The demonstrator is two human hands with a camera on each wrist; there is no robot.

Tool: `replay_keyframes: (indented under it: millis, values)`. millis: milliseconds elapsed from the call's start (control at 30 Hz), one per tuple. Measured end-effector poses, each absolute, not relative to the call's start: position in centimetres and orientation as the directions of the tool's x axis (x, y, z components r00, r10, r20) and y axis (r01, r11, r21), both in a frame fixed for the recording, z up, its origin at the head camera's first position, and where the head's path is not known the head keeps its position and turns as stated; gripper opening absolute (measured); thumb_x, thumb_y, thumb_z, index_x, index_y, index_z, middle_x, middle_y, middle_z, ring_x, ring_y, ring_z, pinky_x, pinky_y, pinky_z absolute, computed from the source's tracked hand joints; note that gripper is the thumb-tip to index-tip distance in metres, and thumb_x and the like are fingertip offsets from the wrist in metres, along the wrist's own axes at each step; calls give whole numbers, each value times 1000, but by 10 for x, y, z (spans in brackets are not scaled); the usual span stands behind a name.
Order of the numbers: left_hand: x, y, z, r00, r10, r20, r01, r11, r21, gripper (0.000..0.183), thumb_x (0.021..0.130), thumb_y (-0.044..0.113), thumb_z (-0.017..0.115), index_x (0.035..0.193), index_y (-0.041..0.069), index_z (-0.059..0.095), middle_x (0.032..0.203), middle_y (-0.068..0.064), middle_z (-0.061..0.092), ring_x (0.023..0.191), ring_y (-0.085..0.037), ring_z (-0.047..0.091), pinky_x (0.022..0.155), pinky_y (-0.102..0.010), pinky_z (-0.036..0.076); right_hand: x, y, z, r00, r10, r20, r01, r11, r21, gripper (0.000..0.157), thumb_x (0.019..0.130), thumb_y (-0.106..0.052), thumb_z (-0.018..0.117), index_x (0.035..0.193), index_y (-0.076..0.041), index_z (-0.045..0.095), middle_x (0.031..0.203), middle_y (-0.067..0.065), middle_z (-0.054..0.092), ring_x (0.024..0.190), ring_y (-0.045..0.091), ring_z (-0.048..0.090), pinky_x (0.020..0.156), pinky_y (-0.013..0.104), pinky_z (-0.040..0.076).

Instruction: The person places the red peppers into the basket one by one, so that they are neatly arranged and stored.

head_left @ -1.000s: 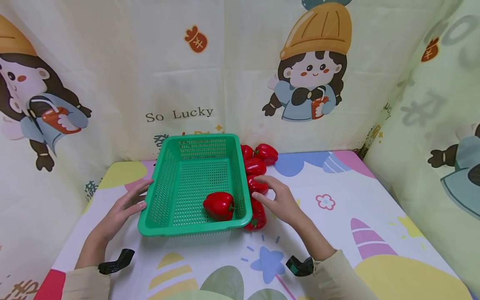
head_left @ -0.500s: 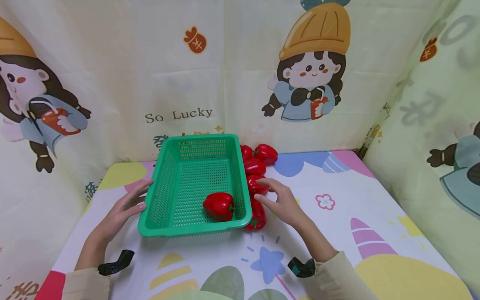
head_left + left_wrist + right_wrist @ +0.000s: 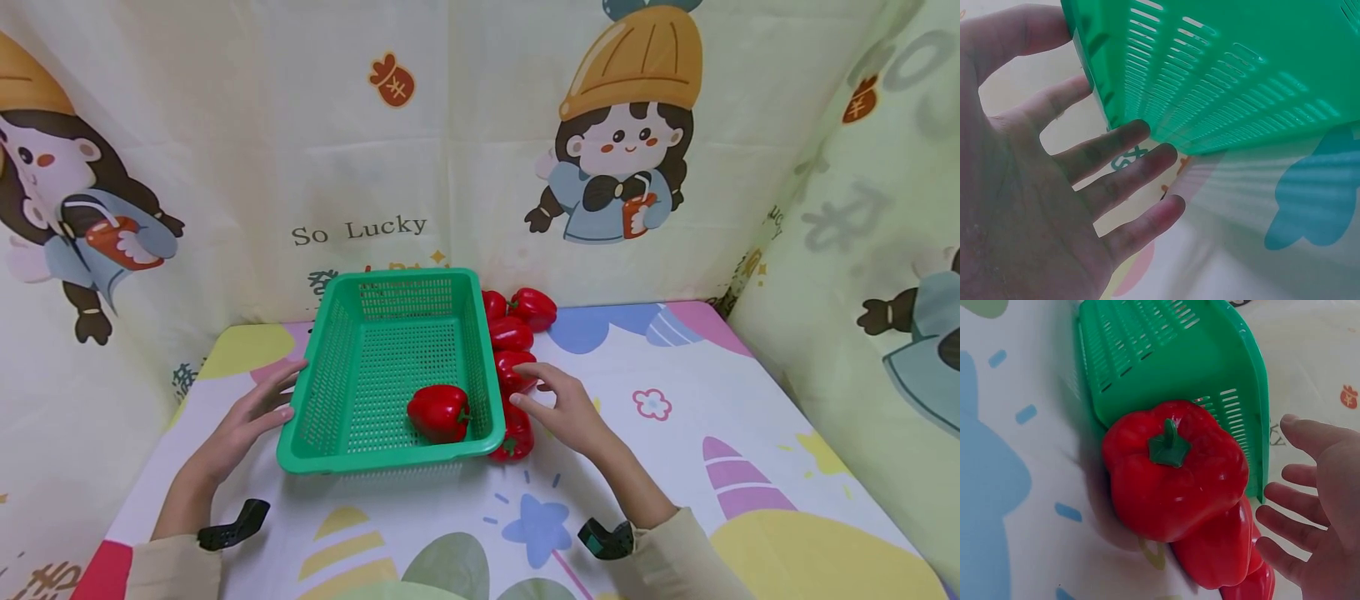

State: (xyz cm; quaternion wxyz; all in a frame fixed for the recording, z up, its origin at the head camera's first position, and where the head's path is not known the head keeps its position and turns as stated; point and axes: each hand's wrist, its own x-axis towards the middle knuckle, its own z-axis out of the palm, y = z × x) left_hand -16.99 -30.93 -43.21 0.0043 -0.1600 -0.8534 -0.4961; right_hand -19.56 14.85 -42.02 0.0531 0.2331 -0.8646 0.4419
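Note:
A green perforated plastic basket [image 3: 390, 460] stands on the table with one red bell pepper [image 3: 439, 413] inside, near its front right corner. My left hand [image 3: 243, 417] touches the basket's left rim, fingers spread and fairly straight, as the left wrist view shows. Beside the right wall, several red bell peppers lie in a row; the nearest pepper [image 3: 1175, 472] has its green stem towards the right wrist camera. Over this row, my right hand [image 3: 562, 408] hovers with fingers loosely bent and nothing between them. Another pepper [image 3: 510, 371] lies partly behind its fingertips.
The table [image 3: 615, 500] has a cloth printed with pastel shapes. A patterned cloth backdrop [image 3: 480, 167] rises behind the basket and along both sides. At the back of the row, one pepper [image 3: 532, 309] sits a little to the right of the others.
My right hand has drifted very slightly down and to the right, towards the near end of the pepper row. My left hand, the basket and the peppers stay put.

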Motion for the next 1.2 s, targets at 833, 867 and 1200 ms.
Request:
replay_keyframes:
  millis: [833, 867, 1200]
  values:
    - [-170, -311, -429, -945, 289, 150, 272, 446, 852, 58, 100, 19, 44, 154, 23, 24, 158, -1, 30, 121, 19, 33, 98, -77, 31, -195, 155, -421, -880, -393, 267, -449, 503, -738, 44, 89, -25, 70, 128, -9, 59, 126, 10, 63, 117, 32, 58, 94, 55, 52]
    - [-170, -310, -429, -948, 283, 145, 265, 451, 852, 58, 100, 19, 44, 154, 23, 24, 158, -1, 29, 122, 19, 32, 98, -76, 30, -195, 155, -420, -879, -396, 266, -451, 505, -736, 44, 89, -26, 69, 128, -9, 59, 126, 10, 63, 117, 32, 59, 93, 55, 52]
    - [-171, -311, -431, -959, 263, 108, 228, 486, 843, 58, 101, 23, 44, 154, 30, 23, 158, 5, 29, 123, 21, 31, 103, -71, 33, -198, 157, -419, -878, -412, 244, -442, 504, -742, 43, 89, -26, 70, 127, -10, 60, 126, 10, 64, 118, 31, 59, 94, 54, 52]
